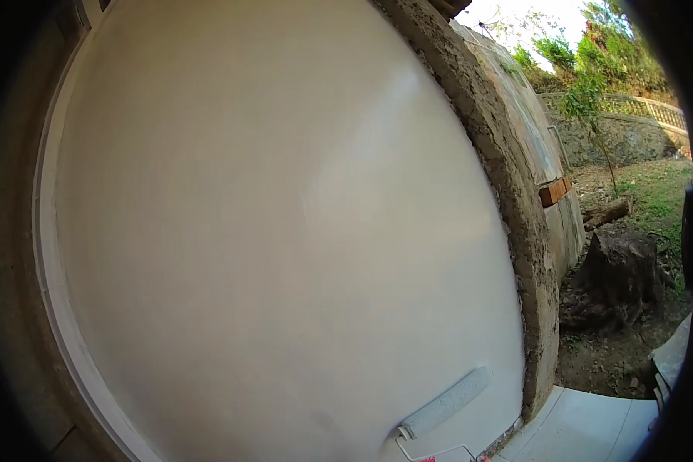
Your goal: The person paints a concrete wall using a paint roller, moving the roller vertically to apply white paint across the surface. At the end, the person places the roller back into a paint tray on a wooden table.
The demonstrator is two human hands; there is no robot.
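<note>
A paint roller with a grey-white nap sleeve [447,404] rests against the lower right of a smooth, pale painted wall [277,231]. Its sleeve is tilted, the right end higher. The bent wire frame [447,450] runs down to the bottom edge, where small bits of red show beside it; what they belong to cannot be told. Neither my left hand nor my right hand can be seen. The wall has a faint sheen towards its upper right.
Rough bare masonry [514,231] edges the wall on the right. White floor tiles [589,421] lie at the lower right. Beyond are a dark tree stump [621,277], a log [609,212], orange bricks [555,192] and a stone wall [612,138]. A pale trim strip [49,248] borders the left.
</note>
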